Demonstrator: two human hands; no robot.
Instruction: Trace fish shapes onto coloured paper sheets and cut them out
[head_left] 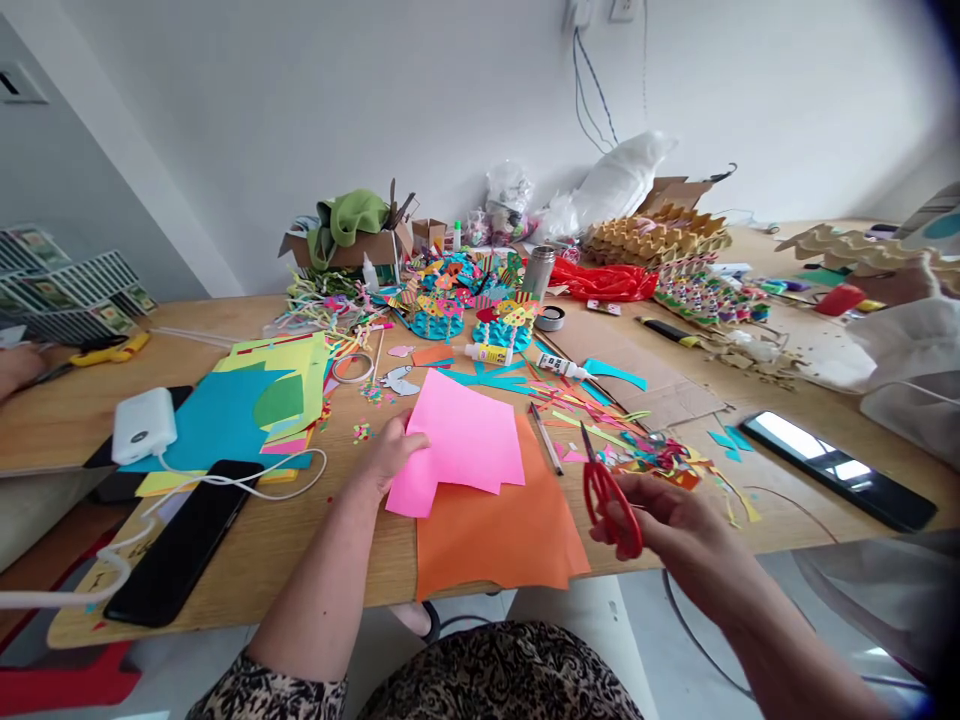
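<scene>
My left hand (pixel 391 452) grips the left side of a bright pink sheet of paper (pixel 472 435), thumb on top. The sheet has notched, cut edges and overlaps orange paper (pixel 487 540) at the table's front edge. In my right hand (pixel 660 510) is a pair of red-handled scissors (pixel 611 505), blades pointing up and away, apart from the paper. Between the pink sheet and the scissors lies a pen (pixel 546 438). Colourful paper scraps (pixel 660 455) are heaped just beyond the scissors.
Left of me are stacked coloured sheets (pixel 225 410), a white power bank (pixel 144 425) with a cable, and a black phone (pixel 184 545). Glue bottles (pixel 489 354) and blue-based paper crafts (pixel 502 325) stand further back. Another phone (pixel 836 468) lies right. People's hands show at both sides.
</scene>
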